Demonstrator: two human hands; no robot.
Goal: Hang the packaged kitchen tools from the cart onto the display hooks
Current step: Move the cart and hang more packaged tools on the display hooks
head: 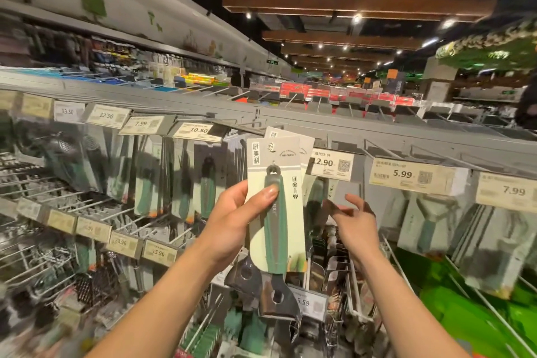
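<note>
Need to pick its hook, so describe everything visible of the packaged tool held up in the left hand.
The packaged tool is a pale green and grey card printed with characters and KITCHEN at the top. A green and grey handle, seemingly plastic, runs upright along it; a dark metal head with a hole sticks out below. The left hand holds it upright, thumb on the handle, fingers behind. A second like pack sits behind, offset rightward.

Stack of packaged tools (276, 212), at least two cards: pale green, grey top band, green-handled utensil on front, metal head jutting below card. Upright, centre of frame, top edges near display hook (241, 126), not yet hung.
</note>
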